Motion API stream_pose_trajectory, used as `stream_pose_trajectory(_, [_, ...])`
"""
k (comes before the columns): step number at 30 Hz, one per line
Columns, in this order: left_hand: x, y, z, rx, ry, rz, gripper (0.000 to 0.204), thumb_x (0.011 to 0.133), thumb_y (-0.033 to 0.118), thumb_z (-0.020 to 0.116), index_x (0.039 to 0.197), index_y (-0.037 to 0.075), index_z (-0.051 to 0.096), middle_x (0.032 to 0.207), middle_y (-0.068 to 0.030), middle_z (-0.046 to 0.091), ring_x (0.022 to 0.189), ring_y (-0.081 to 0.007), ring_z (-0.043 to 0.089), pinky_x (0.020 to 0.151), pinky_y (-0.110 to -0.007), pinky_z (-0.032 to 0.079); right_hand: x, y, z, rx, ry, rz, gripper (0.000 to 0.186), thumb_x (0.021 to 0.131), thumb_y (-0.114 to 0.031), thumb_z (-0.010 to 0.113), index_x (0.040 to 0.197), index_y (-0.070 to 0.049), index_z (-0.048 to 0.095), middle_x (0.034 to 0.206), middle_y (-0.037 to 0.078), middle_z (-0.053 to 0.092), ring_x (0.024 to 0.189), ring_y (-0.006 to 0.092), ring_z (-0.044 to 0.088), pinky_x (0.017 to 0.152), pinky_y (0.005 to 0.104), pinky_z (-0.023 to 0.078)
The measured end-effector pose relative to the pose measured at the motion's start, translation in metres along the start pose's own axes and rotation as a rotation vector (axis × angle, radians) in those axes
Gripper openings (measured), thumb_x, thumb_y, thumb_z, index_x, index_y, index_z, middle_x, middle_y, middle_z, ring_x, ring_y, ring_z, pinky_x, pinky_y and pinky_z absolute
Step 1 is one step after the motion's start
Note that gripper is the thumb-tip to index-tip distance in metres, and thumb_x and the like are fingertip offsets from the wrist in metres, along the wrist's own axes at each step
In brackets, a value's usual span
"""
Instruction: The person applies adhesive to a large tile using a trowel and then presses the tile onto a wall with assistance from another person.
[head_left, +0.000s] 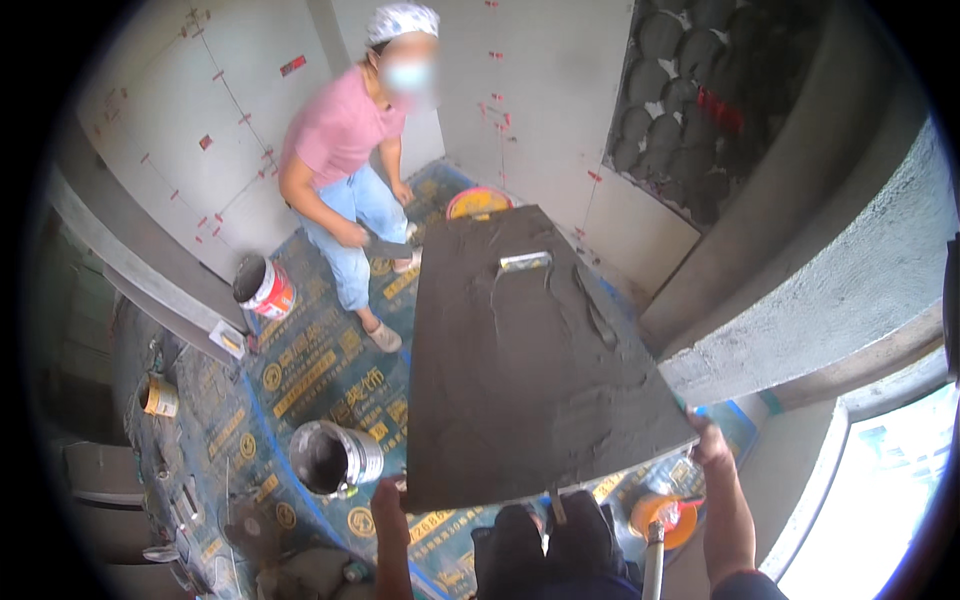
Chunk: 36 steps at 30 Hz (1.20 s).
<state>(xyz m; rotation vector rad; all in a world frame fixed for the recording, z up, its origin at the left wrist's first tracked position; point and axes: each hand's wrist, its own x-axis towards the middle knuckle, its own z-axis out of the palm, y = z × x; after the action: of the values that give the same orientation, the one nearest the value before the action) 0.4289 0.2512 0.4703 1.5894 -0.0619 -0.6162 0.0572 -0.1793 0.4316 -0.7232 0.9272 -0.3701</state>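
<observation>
1. the near left corner of a mortar-coated panel (530, 385) is held by the left grip (389, 497), closed at the edge; its fingers are partly hidden.
2. the near right corner is clasped by the right grip (709, 440), with the fingers curled at the rim and partly out of sight.
3. the panel is thus held between both grips, in the middle of the scene, and much of the floor sheet (310, 375) is hidden by it.
4. the far left is occupied by a co-worker (345, 135) in a pink top, by whom a flat, dark blade (388, 249) is held near the panel's far left edge.
5. a yellow bucket (478, 202) is partly covered by the panel's far edge; a white bucket (362, 455) is seen near its left side, a red-and-white bucket (270, 291) farther left, and an orange basin (684, 524) at near right.
6. the panel is spread with grey, wet-looking mortar, smooth at left and ridged at right; a small pale bar (525, 261) is seen on it.
7. rounded grey dabs (660, 130) are borne by the far right wall.
</observation>
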Motion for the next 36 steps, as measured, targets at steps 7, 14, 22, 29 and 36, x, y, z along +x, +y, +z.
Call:
stream_pose_trajectory(7, [0.048,0.073,0.011,-0.309,-0.086,0.252,0.050,0.094,0.046,0.049,0.107,-0.001,0.057,0.096,-0.0133,0.062,0.086,-0.0222,0.061,0.073,-0.038,0.049,0.035,-0.097,-0.034,0.062,-0.425,-0.258,0.032,0.091,-0.018,0.057,0.115,0.001,0.051,0.092,0.013,0.063,0.067,0.0151,0.057,0.056,0.0288,0.048])
stream_pose_trajectory(14, [0.061,0.184,0.058,-0.432,-0.085,0.342,0.050,0.094,0.049,0.046,0.107,0.001,0.049,0.099,-0.0137,0.058,0.087,-0.0185,0.057,0.071,-0.036,0.047,0.001,-0.203,0.121,0.416,-0.334,-0.226,0.022,0.092,-0.015,0.050,0.102,-0.005,0.067,0.064,-0.001,0.063,0.042,0.0048,0.047,0.038,0.0211,0.040])
stream_pose_trajectory(22, [0.122,0.263,0.099,-0.443,-0.196,0.783,0.031,0.089,0.015,0.063,0.107,-0.002,0.044,0.089,-0.0116,0.062,0.073,-0.0158,0.059,0.068,-0.029,0.048,0.020,-0.309,0.203,0.575,-0.296,-0.232,0.024,0.090,-0.007,0.042,0.069,-0.004,0.053,0.056,0.002,0.052,0.040,0.0075,0.043,0.048,0.0243,0.048])
stream_pose_trajectory(29, [0.184,0.361,0.146,-0.320,0.203,1.007,0.025,0.082,0.008,0.070,0.090,0.002,0.047,0.077,-0.0097,0.064,0.058,-0.0100,0.056,0.053,-0.021,0.045,0.043,-0.398,0.282,0.622,-0.292,-0.159,0.024,0.093,-0.004,0.024,0.089,0.006,0.046,0.070,0.008,0.054,0.037,0.0044,0.041,0.053,0.0248,0.055])
stream_pose_trajectory(36, [0.261,0.448,0.151,-0.121,0.287,1.065,0.031,0.080,0.014,0.074,0.080,0.005,0.044,0.067,-0.0065,0.060,0.051,-0.0086,0.051,0.047,-0.021,0.041,0.107,-0.473,0.328,0.731,-0.455,-0.210,0.018,0.096,-0.006,0.032,0.090,0.000,0.049,0.070,0.004,0.051,0.046,0.0084,0.048,0.064,0.0308,0.057])
